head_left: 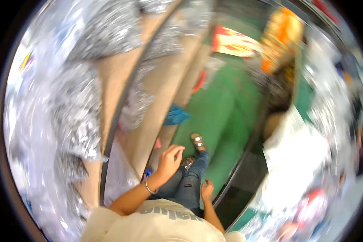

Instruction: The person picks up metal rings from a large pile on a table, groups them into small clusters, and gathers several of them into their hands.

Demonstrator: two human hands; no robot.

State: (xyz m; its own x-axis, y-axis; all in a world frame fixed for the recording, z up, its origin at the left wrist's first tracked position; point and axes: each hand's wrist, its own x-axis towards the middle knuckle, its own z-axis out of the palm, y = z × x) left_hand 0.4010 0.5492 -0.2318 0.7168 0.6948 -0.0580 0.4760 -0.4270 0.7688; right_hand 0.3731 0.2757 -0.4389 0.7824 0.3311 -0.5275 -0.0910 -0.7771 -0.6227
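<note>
My left hand (169, 160) hangs in front of me with fingers loosely curled and nothing in it; a thin bracelet circles the wrist. My right hand (207, 189) is lower at my side, fingers bent, holding nothing I can see. Below them are my jeans (187, 181) and sandalled feet (197, 141) on a green floor (222, 113). The picture is blurred by motion.
Tan shelves (165, 80) with clear-wrapped silvery packs (76, 105) run along my left. A blue bag (176, 115) lies at the shelf foot. Another rack with white and plastic-wrapped goods (298, 153) stands to the right, orange packs (280, 36) further ahead.
</note>
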